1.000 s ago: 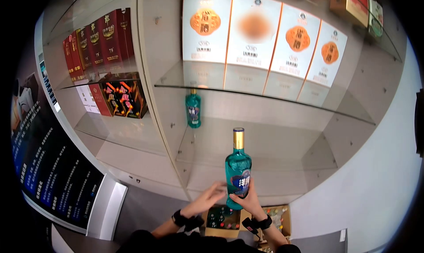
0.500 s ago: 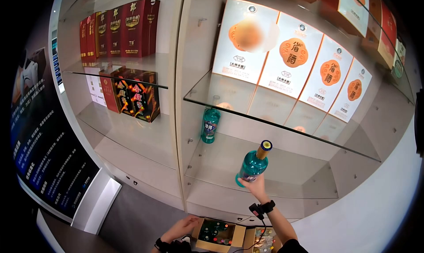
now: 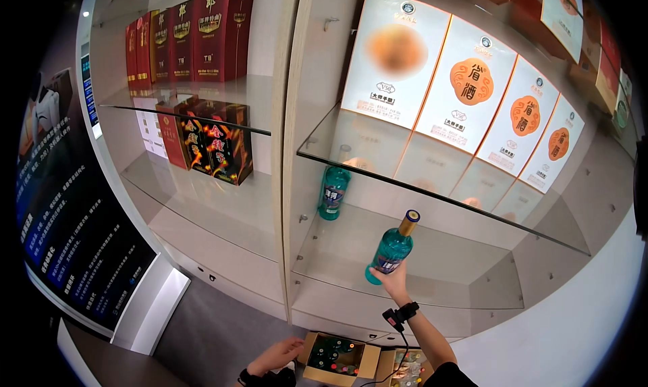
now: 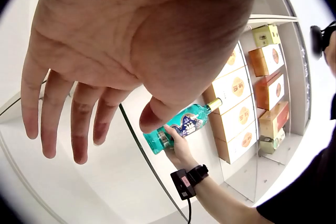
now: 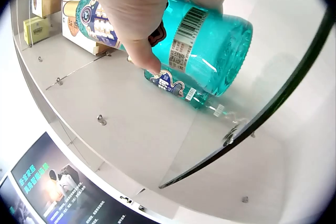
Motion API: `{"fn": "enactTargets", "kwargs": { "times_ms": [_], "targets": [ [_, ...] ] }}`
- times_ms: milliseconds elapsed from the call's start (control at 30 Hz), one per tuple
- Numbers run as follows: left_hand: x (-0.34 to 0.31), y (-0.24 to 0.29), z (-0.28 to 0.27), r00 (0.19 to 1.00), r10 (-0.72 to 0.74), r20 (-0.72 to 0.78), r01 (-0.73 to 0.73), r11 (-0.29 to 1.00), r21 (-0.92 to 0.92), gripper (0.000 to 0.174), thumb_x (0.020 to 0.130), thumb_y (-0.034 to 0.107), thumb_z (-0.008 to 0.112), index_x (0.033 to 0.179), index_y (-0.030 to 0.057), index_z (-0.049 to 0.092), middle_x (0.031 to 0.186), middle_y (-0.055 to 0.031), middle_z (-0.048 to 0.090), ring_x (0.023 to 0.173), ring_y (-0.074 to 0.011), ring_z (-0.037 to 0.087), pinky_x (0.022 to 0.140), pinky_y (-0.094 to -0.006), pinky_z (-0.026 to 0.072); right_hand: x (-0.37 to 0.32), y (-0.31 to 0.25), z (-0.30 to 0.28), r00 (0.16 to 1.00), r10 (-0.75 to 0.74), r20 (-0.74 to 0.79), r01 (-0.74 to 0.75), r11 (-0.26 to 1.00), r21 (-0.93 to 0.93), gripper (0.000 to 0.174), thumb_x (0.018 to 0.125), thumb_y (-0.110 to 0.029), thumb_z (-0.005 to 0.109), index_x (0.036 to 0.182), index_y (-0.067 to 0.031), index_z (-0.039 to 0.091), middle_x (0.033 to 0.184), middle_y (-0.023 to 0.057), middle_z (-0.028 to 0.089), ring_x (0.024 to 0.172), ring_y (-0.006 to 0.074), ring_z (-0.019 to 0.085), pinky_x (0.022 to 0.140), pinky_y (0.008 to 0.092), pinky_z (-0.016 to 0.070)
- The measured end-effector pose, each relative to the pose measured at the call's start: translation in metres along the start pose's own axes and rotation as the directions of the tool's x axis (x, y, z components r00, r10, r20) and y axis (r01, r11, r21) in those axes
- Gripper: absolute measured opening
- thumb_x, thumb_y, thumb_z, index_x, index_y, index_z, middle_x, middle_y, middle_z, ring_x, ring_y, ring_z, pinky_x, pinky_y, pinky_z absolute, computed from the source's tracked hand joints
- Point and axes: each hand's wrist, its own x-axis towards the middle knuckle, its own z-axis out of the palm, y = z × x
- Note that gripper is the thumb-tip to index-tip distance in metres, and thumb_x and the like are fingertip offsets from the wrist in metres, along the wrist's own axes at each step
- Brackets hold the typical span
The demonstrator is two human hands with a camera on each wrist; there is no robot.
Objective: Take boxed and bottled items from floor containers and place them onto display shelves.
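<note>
My right hand (image 3: 393,281) grips a teal glass bottle (image 3: 390,250) with a gold cap and a dark blue label. It holds the bottle low on its body, tilted, in front of the lower glass shelf (image 3: 466,279). In the right wrist view, the thumb and fingers wrap round the bottle (image 5: 210,50), and its base and barcode show. A matching teal bottle (image 3: 333,196) stands at the left end of that shelf. My left hand (image 3: 280,354) hangs low beside an open carton (image 3: 368,361); its fingers are spread and hold nothing in the left wrist view.
White boxes with orange emblems (image 3: 466,83) line the glass shelf above, whose front edge (image 3: 432,196) overhangs the bottles. Dark red boxes (image 3: 212,39) and black flame-patterned boxes (image 3: 228,147) fill the left bay. Several bottles sit in the carton, beside a second carton (image 3: 385,368).
My right hand has moved the bottle up and forward to the shelf. My left hand has left the bottle and dropped beside the carton. The head view has shifted.
</note>
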Motion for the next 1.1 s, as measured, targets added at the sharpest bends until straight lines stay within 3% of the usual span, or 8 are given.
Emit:
{"fn": "enactTargets", "kwargs": {
  "times_ms": [167, 467, 600, 667, 800, 967, 1033, 1100],
  "targets": [
    [0.001, -0.012, 0.003, 0.995, -0.056, 0.078, 0.057, 0.998, -0.007, 0.035, 0.09, 0.026, 0.049, 0.116, 0.0034, 0.048, 0.102, -0.0105, 0.06, 0.093, -0.0176, 0.058, 0.08, -0.0283, 0.0453, 0.0, 0.015, 0.002, 0.999, -0.006, -0.035, 0.005, 1.0, -0.01, 0.082, 0.059, -0.012, 0.079, 0.122, -0.0034, 0.028, 0.111, 0.0123, 0.049, 0.1, 0.0224, 0.051, 0.086, 0.0343, 0.0438],
    [-0.005, -0.009, 0.005, 0.988, -0.083, 0.128, 0.081, 0.997, 0.014, 0.036, 0.09, 0.029, 0.049, 0.115, 0.0034, 0.049, 0.1, -0.0131, 0.06, 0.085, -0.0195, 0.059, 0.075, -0.0292, 0.047, -0.001, 0.007, 0.009, 0.995, -0.045, -0.093, 0.039, 0.998, -0.059, 0.08, 0.061, -0.018, 0.079, 0.122, -0.0028, 0.03, 0.112, 0.0131, 0.049, 0.103, 0.0248, 0.051, 0.087, 0.0358, 0.0423],
    [-0.008, -0.008, 0.006, 0.991, -0.085, 0.099, 0.079, 0.995, 0.057, 0.035, 0.089, 0.028, 0.049, 0.107, -0.0016, 0.05, 0.096, -0.0153, 0.062, 0.088, -0.0258, 0.061, 0.075, -0.0307, 0.0467, -0.001, 0.008, 0.008, 0.991, -0.074, -0.107, 0.063, 0.993, -0.102, 0.08, 0.061, -0.019, 0.079, 0.122, -0.0027, 0.03, 0.112, 0.0139, 0.049, 0.102, 0.0251, 0.051, 0.087, 0.0359, 0.0428],
    [-0.008, -0.011, 0.007, 0.99, -0.087, 0.107, 0.079, 0.994, 0.073, 0.036, 0.089, 0.029, 0.049, 0.107, -0.0014, 0.05, 0.096, -0.0153, 0.062, 0.088, -0.0264, 0.06, 0.076, -0.0309, 0.0466, 0.001, 0.015, 0.005, 0.994, -0.091, -0.058, 0.084, 0.991, -0.102, 0.073, 0.063, -0.012, 0.078, 0.119, -0.002, 0.032, 0.109, 0.0114, 0.048, 0.097, 0.02, 0.053, 0.078, 0.031, 0.0495],
    [-0.008, -0.011, 0.012, 0.986, -0.082, 0.143, 0.07, 0.994, 0.085, 0.036, 0.088, 0.029, 0.049, 0.108, 0.0002, 0.05, 0.095, -0.0147, 0.063, 0.087, -0.0264, 0.061, 0.075, -0.0311, 0.0468, -0.004, 0.009, 0.003, 0.997, 0.021, -0.073, -0.03, 0.992, -0.123, 0.082, 0.062, -0.022, 0.079, 0.123, -0.0025, 0.029, 0.112, 0.0148, 0.051, 0.101, 0.0255, 0.053, 0.085, 0.0359, 0.0442],
    [-0.004, -0.002, 0.011, 0.972, -0.09, 0.217, 0.047, 0.98, 0.195, 0.037, 0.09, 0.031, 0.048, 0.114, 0.0032, 0.049, 0.098, -0.0141, 0.06, 0.08, -0.0203, 0.06, 0.071, -0.0298, 0.0476, -0.004, 0.024, 0.001, 0.993, -0.112, -0.021, 0.109, 0.987, -0.118, 0.081, 0.065, -0.022, 0.078, 0.125, -0.0012, 0.027, 0.113, 0.0152, 0.05, 0.103, 0.0248, 0.053, 0.086, 0.0358, 0.0439],
    [-0.008, -0.007, 0.015, 0.987, -0.03, 0.161, -0.003, 0.98, 0.201, 0.036, 0.088, 0.032, 0.049, 0.107, 0.0014, 0.052, 0.092, -0.0146, 0.063, 0.083, -0.0283, 0.061, 0.072, -0.0333, 0.0477, -0.007, 0.022, 0.002, 0.99, -0.141, -0.011, 0.138, 0.983, -0.122, 0.08, 0.066, -0.022, 0.077, 0.125, -0.0009, 0.027, 0.113, 0.0152, 0.05, 0.103, 0.0247, 0.053, 0.086, 0.0358, 0.0439],
    [-0.011, -0.005, 0.013, 0.984, -0.037, 0.172, -0.001, 0.977, 0.215, 0.037, 0.088, 0.033, 0.049, 0.107, 0.0013, 0.052, 0.092, -0.014, 0.063, 0.084, -0.028, 0.061, 0.072, -0.0336, 0.0476, -0.012, 0.022, 0.003, 0.99, -0.143, 0.001, 0.141, 0.975, -0.169, 0.078, 0.067, -0.022, 0.076, 0.125, -0.0005, 0.028, 0.113, 0.0151, 0.051, 0.104, 0.0248, 0.053, 0.086, 0.0354, 0.0439]
  ]
}}
